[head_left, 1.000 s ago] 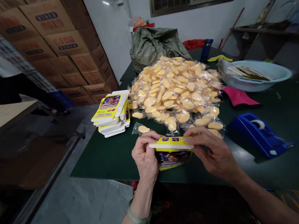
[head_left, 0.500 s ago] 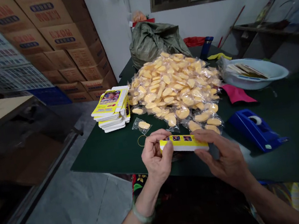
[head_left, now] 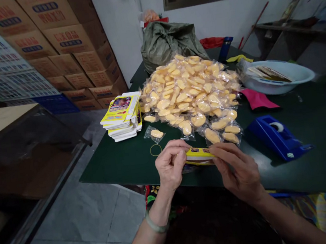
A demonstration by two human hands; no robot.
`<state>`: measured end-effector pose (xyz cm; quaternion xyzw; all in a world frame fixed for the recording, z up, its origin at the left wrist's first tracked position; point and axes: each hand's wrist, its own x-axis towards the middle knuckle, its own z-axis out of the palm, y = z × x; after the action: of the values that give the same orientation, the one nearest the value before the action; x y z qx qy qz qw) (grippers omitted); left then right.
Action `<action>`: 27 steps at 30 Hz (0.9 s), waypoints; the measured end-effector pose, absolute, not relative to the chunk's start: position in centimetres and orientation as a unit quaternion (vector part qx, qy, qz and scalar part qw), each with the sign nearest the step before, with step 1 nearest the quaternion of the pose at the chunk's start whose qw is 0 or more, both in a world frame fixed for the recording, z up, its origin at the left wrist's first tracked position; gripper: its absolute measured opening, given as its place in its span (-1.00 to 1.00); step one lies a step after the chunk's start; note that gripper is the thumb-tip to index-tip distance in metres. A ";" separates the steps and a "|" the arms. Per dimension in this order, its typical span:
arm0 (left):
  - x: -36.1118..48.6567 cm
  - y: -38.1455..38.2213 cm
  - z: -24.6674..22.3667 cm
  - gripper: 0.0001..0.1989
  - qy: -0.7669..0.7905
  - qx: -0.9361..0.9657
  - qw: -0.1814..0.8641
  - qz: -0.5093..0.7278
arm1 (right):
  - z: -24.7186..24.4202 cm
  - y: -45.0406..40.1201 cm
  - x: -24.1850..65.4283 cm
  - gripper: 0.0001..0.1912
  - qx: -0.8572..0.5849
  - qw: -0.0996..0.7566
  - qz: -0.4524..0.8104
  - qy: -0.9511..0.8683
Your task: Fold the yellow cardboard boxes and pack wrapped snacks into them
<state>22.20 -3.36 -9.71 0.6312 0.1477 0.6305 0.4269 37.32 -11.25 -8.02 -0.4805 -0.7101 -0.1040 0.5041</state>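
Observation:
Between my two hands is a small yellow and white cardboard box point(head_left: 199, 156), held over the table's near edge. My left hand point(head_left: 170, 165) is closed on its left end, thumb in front. The fingers of my right hand point(head_left: 238, 168) pinch its right end. A dark slit shows along the side facing me; what is inside cannot be made out. Just beyond my hands lie a thin rubber band point(head_left: 155, 150) and a single clear-wrapped yellow piece point(head_left: 156, 133). Behind them rises a large heap of similar wrapped yellow pieces point(head_left: 189, 90).
Flat yellow-white cartons point(head_left: 121, 115) are stacked left of the heap. A blue tape dispenser point(head_left: 280, 137), a pink cloth point(head_left: 258, 99) and a pale blue basin point(head_left: 293, 79) stand to the right. A grey-green sack point(head_left: 167, 42) sits behind. Brown cardboard boxes point(head_left: 63, 39) are piled far left.
The box has tilted and a dark slit now shows along its near side. Both hands have moved closer together, with the right fingers bunched at its end.

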 end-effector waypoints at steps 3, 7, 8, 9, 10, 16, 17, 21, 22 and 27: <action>22.5 -3.0 -10.3 -0.89 0.139 0.645 0.415 0.626 | -9.2 -10.8 37.7 -0.59 -0.461 0.532 -0.110 -0.702; 22.8 -2.7 -10.5 -0.94 0.104 0.660 0.372 0.644 | -10.4 -10.2 38.1 -0.65 -0.440 0.553 -0.121 -0.697; 22.9 -2.6 -10.5 -0.98 0.094 0.660 0.366 0.649 | -10.6 -10.1 38.1 -0.67 -0.433 0.555 -0.127 -0.699; 22.9 -2.5 -10.6 -0.94 0.087 0.660 0.362 0.652 | -10.9 -10.1 38.1 -0.68 -0.429 0.556 -0.133 -0.700; 22.9 -2.5 -10.6 -0.88 0.084 0.661 0.362 0.652 | -11.2 -10.0 38.1 -0.68 -0.428 0.556 -0.138 -0.699; 22.9 -1.6 -9.8 -0.58 0.121 0.750 0.314 0.569 | -12.7 -8.7 37.7 -0.61 -0.455 0.565 -0.158 -0.670; 23.0 -1.4 -9.5 -0.62 0.124 0.763 0.300 0.558 | -12.8 -8.3 37.6 -0.61 -0.456 0.571 -0.154 -0.665; 23.3 -0.9 -9.0 -0.80 0.131 0.774 0.258 0.563 | -13.2 -7.8 37.6 -0.44 -0.462 0.593 -0.100 -0.652; 23.4 -1.0 -9.0 -0.80 0.131 0.775 0.246 0.567 | -13.3 -8.1 38.0 -0.37 -0.473 0.581 -0.081 -0.658; 23.7 -2.2 -9.4 -0.76 0.199 0.754 0.147 0.609 | -13.0 -12.2 46.0 -0.74 -0.646 0.533 -0.112 -0.535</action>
<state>23.73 -2.17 -9.42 0.7537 0.1985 0.6089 0.1474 45.96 -12.15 -12.99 -0.6455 -0.5354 -0.1117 0.5331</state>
